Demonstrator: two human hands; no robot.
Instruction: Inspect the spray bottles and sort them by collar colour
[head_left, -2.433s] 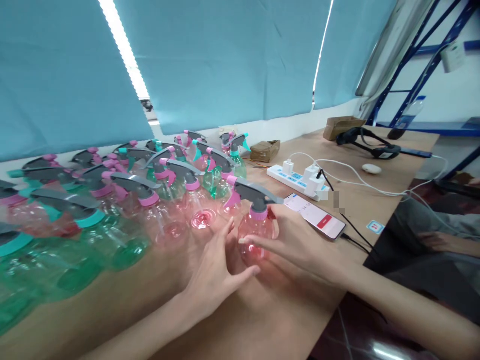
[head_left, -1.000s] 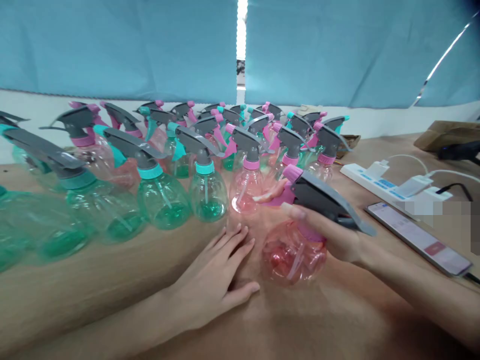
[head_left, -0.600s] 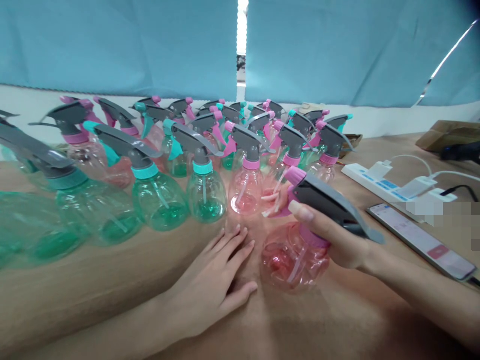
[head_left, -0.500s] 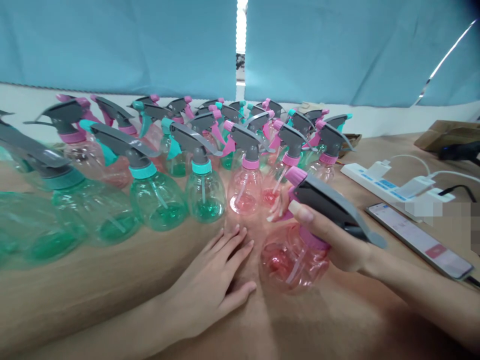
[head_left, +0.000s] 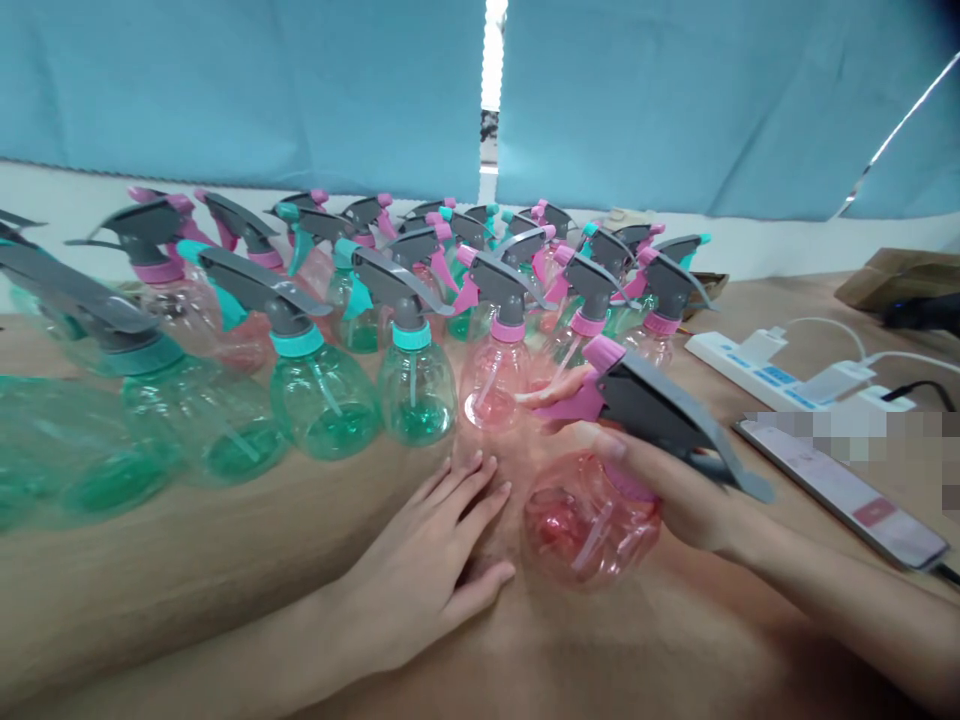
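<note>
Gripping tilted red spray bottle (head_left: 589, 535) by pink neck (head_left: 630, 483) in right hand (head_left: 679, 500), fingers wrapped round, well short of far edge of worktop (head_left: 300, 525). Resting left hand (head_left: 424, 560) flat beside it, fingers slightly spread, grasping nothing. Judged mid-handling: spray head (head_left: 656, 410) fitted, not yet released.
</note>
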